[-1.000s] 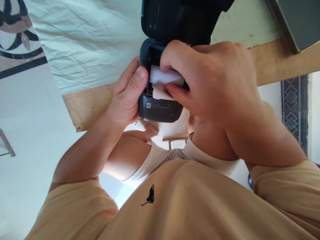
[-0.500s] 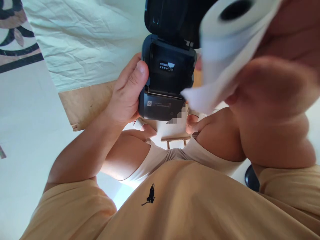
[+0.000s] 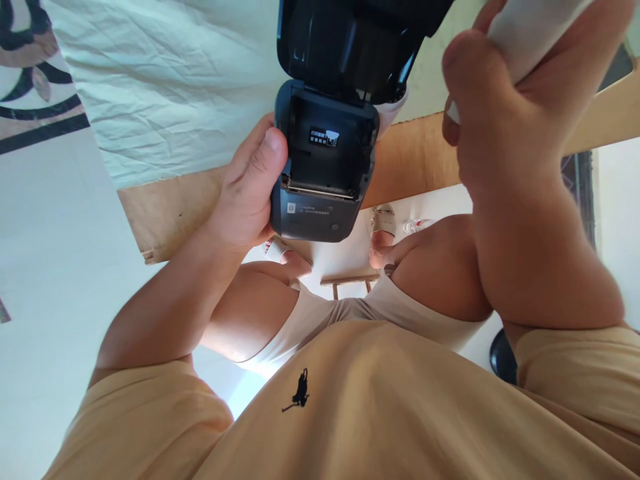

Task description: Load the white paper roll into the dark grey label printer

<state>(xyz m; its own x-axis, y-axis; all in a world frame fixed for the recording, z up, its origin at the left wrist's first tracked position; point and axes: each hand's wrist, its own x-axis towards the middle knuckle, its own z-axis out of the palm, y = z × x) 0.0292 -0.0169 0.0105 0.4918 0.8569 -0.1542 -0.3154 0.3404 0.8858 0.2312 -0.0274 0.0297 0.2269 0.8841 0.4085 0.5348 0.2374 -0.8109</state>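
At centre, my left hand (image 3: 245, 200) grips the small dark plastic printer (image 3: 320, 173), lid open, bay now emptied; my right hand (image 3: 505, 113) has lifted the white paper roll (image 3: 530, 27) up right, clasped.

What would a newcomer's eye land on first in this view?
The dark handheld printer at centre, lid flipped up and its paper bay bare, gripped by the left hand. Then the right hand raised at upper right, closed round a white paper roll, apart from the printer.
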